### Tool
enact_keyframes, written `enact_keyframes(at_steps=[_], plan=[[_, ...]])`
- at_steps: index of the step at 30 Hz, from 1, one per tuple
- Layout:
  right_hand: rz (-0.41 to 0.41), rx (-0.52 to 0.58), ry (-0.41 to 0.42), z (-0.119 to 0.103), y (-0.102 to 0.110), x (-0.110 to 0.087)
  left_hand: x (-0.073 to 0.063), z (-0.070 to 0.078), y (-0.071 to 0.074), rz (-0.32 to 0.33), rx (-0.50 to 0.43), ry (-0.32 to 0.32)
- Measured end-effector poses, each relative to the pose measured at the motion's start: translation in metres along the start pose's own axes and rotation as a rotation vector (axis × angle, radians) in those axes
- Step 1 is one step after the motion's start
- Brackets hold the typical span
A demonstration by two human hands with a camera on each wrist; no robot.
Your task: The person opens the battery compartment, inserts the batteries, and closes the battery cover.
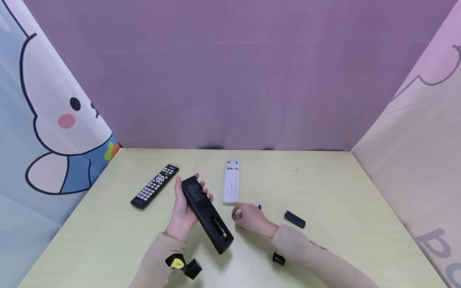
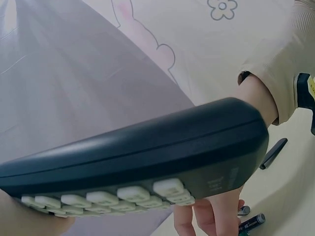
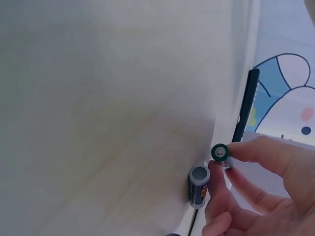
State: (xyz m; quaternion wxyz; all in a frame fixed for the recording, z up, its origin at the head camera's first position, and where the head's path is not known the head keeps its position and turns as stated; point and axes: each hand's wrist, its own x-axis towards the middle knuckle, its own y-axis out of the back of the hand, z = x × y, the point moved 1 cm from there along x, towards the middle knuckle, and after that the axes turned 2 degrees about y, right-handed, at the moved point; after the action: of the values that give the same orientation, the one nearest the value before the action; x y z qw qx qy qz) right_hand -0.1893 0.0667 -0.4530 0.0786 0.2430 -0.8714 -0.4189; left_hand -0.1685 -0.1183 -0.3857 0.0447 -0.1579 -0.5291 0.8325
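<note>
My left hand (image 1: 181, 216) holds a black remote control (image 1: 205, 212) with its back facing up. Its battery compartment is uncovered, and a battery (image 1: 220, 230) lies inside. Pale buttons on its front show in the left wrist view. To the right of the remote's lower end, my right hand (image 1: 253, 218) pinches a small battery (image 3: 221, 153) between thumb and fingers, its green-rimmed end showing in the right wrist view. Another battery (image 3: 198, 187), dark with a grey end, is close beside those fingers on the table.
A white remote (image 1: 231, 182) lies beyond my right hand. To the left lies a second black remote (image 1: 155, 187) with white buttons. The small black battery cover (image 1: 294, 219) rests on the table (image 1: 342, 240) at right. Fabric (image 1: 230, 76) walls the table's back and sides.
</note>
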Motion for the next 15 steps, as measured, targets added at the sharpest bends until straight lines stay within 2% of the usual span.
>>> enact_keyframes(at_steps=[7, 15], plan=[[0.002, 0.261, -0.025, 0.003, 0.004, -0.004, 0.000, 0.000, 0.000, -0.005, 0.002, -0.002], [0.043, 0.410, 0.067, 0.006, 0.011, -0.008, 0.001, -0.001, 0.000, -0.005, -0.003, 0.003]])
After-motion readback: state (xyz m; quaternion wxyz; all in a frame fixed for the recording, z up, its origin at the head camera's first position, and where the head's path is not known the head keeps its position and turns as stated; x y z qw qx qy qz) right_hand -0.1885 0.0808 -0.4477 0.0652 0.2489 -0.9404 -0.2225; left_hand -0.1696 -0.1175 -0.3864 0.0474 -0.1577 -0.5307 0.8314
